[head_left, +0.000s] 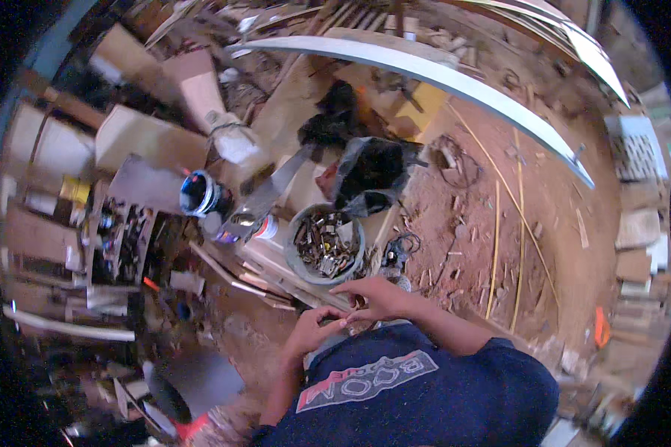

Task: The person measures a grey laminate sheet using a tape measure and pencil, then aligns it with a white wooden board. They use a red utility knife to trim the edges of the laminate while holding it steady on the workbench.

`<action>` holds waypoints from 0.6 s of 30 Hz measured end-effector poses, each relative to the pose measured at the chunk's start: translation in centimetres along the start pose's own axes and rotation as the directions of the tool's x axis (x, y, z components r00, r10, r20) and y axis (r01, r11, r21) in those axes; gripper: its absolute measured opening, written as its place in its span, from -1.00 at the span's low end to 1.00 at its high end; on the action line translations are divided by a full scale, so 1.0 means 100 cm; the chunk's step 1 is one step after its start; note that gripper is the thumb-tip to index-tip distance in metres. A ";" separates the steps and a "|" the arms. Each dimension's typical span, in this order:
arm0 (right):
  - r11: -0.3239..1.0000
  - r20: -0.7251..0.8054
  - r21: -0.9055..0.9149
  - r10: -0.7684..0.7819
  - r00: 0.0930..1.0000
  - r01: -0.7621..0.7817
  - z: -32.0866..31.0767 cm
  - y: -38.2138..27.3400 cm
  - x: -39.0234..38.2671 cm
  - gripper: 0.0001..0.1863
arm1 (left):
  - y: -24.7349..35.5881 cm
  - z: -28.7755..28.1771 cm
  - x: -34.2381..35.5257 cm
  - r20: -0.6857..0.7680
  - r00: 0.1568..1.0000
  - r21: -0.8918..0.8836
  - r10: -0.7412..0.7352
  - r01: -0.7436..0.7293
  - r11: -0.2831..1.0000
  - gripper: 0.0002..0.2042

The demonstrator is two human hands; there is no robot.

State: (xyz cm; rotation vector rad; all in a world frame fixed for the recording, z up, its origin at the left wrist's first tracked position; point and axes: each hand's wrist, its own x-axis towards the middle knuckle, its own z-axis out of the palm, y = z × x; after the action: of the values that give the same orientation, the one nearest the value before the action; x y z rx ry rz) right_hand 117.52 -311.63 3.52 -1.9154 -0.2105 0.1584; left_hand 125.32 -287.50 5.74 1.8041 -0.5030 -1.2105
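Observation:
Close to my body, my left hand [317, 328] and my right hand [369, 302] meet with curled fingers; whatever is between them is too small to make out. Just beyond them sits a grey tub [294, 246] full of small mixed metal pieces. It stands on a cluttered worktop [298, 190] edged by pale boards [253, 276]. To the tub's left are a white container [265, 227] and a dark bucket [201, 194] with a light rim. Behind the tub lies a crumpled black plastic bag [373, 175]. A coiled dark cord [402, 246] lies at its right.
A long white strip [425, 71] crosses the top. Thin yellow strips [522, 246] lie on the debris-strewn ground [462, 253] at right. Boards and panels [149, 141] crowd the left, with a shelf of small items [119, 238]. Stacked boards [637, 261] line the right edge.

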 end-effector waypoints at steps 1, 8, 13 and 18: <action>0.999 0.068 -0.016 -0.030 0.997 0.031 -0.004 0.002 0.006 -0.22 | 0.006 0.004 0.000 -0.059 0.998 -0.020 -0.015 0.014 1.000 -0.72; 0.979 0.308 0.069 -0.205 0.929 0.193 -0.016 -0.015 0.037 -0.05 | 0.020 0.003 -0.035 -0.033 0.999 -0.010 -0.034 0.034 0.999 -0.70; 0.980 0.437 0.117 -0.195 0.878 0.159 0.004 -0.048 0.064 0.01 | -0.017 -0.004 -0.064 -0.012 0.998 -0.094 0.069 -0.070 0.993 -0.69; 0.982 0.516 0.079 -0.185 0.836 0.169 0.053 -0.064 0.090 0.08 | -0.041 -0.013 -0.099 -0.123 0.986 -0.165 0.114 -0.133 0.977 -0.71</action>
State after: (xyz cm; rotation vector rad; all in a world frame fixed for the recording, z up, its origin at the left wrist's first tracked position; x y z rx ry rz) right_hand 124.71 -302.56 7.63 -1.7743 -0.7472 0.5573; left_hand 121.50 -277.62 7.77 1.6579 -0.4254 -1.0286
